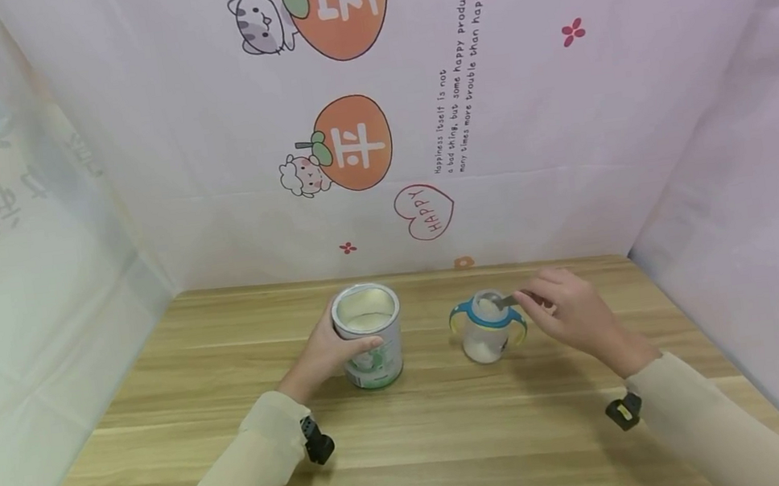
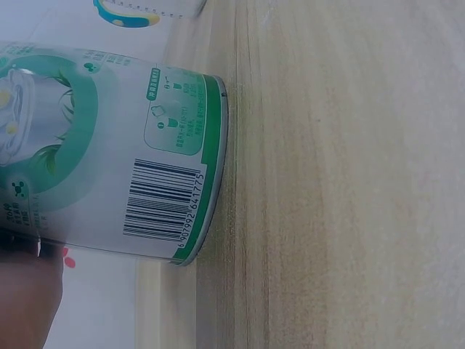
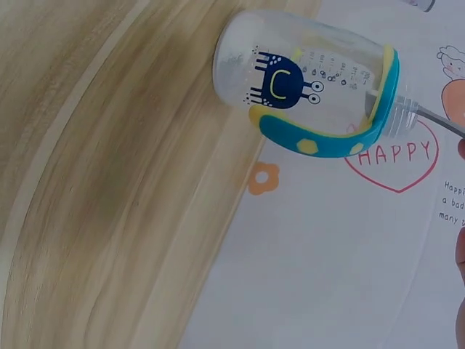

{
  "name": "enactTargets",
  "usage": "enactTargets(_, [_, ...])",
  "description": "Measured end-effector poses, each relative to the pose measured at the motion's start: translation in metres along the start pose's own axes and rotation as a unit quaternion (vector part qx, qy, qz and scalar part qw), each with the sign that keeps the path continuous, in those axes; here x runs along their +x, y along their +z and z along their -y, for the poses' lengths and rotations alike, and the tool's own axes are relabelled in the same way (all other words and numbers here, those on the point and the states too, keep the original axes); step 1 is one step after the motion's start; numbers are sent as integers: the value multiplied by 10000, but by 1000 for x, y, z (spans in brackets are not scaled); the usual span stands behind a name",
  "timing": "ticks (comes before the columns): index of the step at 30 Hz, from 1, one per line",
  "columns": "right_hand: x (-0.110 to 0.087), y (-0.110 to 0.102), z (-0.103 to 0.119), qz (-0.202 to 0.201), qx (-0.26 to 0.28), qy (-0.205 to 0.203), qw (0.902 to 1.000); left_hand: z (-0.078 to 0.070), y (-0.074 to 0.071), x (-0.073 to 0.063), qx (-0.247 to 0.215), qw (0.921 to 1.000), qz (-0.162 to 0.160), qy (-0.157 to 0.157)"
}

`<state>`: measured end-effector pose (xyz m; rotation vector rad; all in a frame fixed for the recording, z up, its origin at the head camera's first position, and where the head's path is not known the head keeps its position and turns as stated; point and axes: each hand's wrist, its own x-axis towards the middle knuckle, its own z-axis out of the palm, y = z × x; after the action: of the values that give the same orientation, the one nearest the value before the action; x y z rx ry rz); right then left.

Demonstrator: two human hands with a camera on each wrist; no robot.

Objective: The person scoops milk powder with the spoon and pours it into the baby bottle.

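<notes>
My left hand [image 1: 329,346] grips the side of an open milk powder can [image 1: 387,357], its thumb across the front. Pale powder shows inside the can, and its barcode side fills much of the left wrist view. To the right stands a clear baby bottle [image 1: 484,343] with a blue and yellow two-handled ring and no lid. My right hand [image 1: 573,314] pinches the handle of a metal spoon [image 1: 506,301], whose head is in the bottle's mouth. In the right wrist view the bottle [image 3: 290,73] shows a dark blue crab print, with the spoon [image 3: 440,121] entering its neck.
Both vessels stand on a wood-grain table [image 1: 429,449]. A white printed cloth [image 1: 530,136] hangs behind the table's back edge, and more cloth hangs at the left and right sides. The can stands a short way left of the bottle.
</notes>
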<state>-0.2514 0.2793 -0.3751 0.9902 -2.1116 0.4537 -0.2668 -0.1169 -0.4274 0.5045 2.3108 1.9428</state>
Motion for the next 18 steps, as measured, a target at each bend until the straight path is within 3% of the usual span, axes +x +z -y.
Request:
enactTargets(5, [0, -1, 0, 21, -100, -285, 9995, 0, -1, 0, 22, 10000, -11, -7])
enactTargets(13, [3, -1, 1, -338, -347, -1263, 9908, 2, -2, 1, 32, 10000, -37, -4])
enactTargets(18, [3, -3, 2, -399, -424, -1452, 9877, 3, -2, 1, 23, 10000, -37, -5])
